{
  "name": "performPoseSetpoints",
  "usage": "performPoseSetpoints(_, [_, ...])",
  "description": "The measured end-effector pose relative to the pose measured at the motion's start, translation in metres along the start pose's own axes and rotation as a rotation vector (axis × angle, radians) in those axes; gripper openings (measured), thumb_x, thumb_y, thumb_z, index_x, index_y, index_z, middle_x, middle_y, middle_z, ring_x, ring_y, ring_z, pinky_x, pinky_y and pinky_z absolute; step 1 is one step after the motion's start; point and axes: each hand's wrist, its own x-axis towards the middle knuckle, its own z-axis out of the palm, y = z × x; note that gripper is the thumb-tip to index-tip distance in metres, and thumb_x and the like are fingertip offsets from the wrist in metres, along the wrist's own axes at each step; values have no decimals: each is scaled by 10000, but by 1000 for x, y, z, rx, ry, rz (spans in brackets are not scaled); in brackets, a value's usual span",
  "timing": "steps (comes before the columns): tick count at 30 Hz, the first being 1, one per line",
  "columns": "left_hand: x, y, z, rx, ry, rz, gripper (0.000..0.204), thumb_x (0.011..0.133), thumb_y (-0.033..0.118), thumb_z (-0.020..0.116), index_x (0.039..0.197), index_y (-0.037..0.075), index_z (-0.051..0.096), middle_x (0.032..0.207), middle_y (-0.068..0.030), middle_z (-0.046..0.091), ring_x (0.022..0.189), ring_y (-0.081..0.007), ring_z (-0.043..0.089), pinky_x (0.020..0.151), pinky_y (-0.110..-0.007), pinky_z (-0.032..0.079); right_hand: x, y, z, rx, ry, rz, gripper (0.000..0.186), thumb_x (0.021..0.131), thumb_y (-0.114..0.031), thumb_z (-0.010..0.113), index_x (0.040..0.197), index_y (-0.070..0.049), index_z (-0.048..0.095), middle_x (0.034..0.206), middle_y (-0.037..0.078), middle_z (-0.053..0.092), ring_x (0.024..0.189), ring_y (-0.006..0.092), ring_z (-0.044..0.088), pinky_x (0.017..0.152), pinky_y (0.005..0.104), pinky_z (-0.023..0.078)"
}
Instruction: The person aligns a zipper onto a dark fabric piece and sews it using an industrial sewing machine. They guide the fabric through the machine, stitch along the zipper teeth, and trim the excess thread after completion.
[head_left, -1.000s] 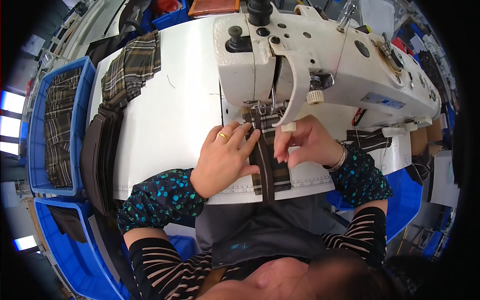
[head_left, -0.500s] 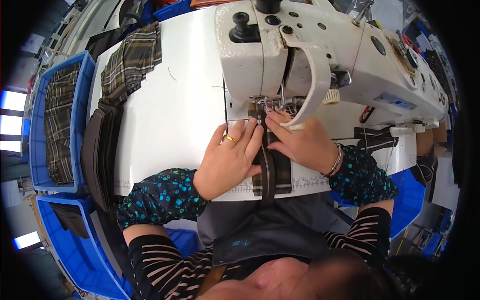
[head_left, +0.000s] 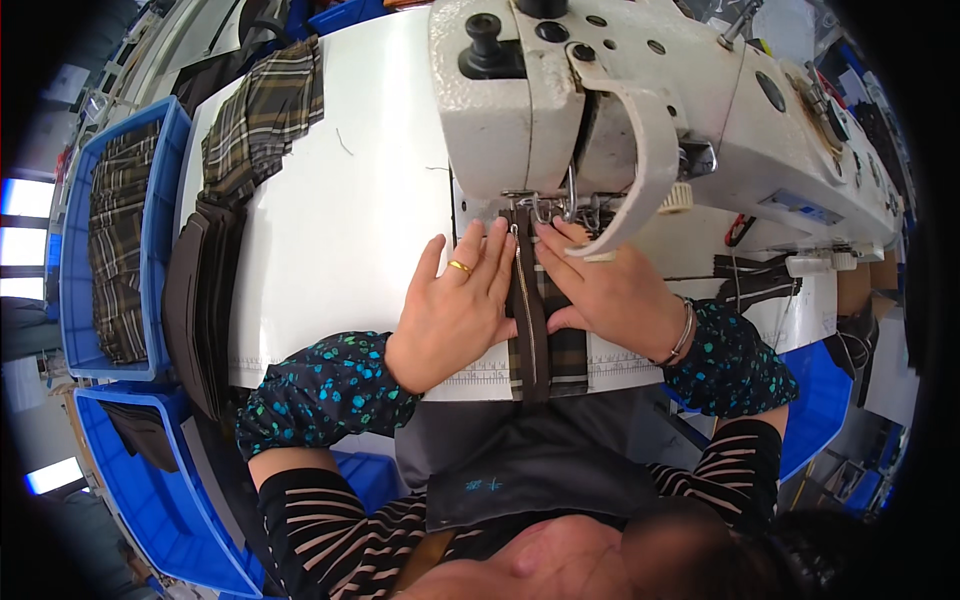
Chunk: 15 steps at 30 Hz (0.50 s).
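A narrow plaid fabric piece with a dark strip along its middle lies on the white table, running from the table's front edge up under the presser foot of a white sewing machine. My left hand, wearing a gold ring, lies flat with fingers spread on the table and the fabric's left edge. My right hand, with a bracelet at the wrist, presses flat on the fabric's right side, fingertips near the needle.
A stack of plaid pieces and dark pieces sits at the table's left edge. Blue bins with more plaid fabric stand to the left, another blue bin lower left. A ruler strip runs along the table's front edge.
Both hands have slid forward along the fabric toward the needle. My right hand went from pinching the strip to lying flat beside it.
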Motion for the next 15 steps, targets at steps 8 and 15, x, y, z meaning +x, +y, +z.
performPoseSetpoints(8, [1, -3, -1, -38, -8, -2, 867, 804, 552, 740, 1442, -18, 598, 1541, -154, 549, 1421, -309, 465, 1116, -497, 442, 0, -1, -2, -5, -20, 5, 854, 731, -476, 810, 1393, 25, 615, 1506, 151, 576, 1393, 331, 558, 1111, 449, 485])
performPoseSetpoints(15, [6, -3, -3, -116, -26, -7, 843, 739, 447, 821, 1430, 14, 608, 1558, -127, 549, 1407, -264, 503, 1130, -453, 433, -1, -2, -5, -35, -8, -3, 867, 702, -458, 836, 1379, 38, 617, 1482, 169, 595, 1365, 333, 578, 1093, 445, 494])
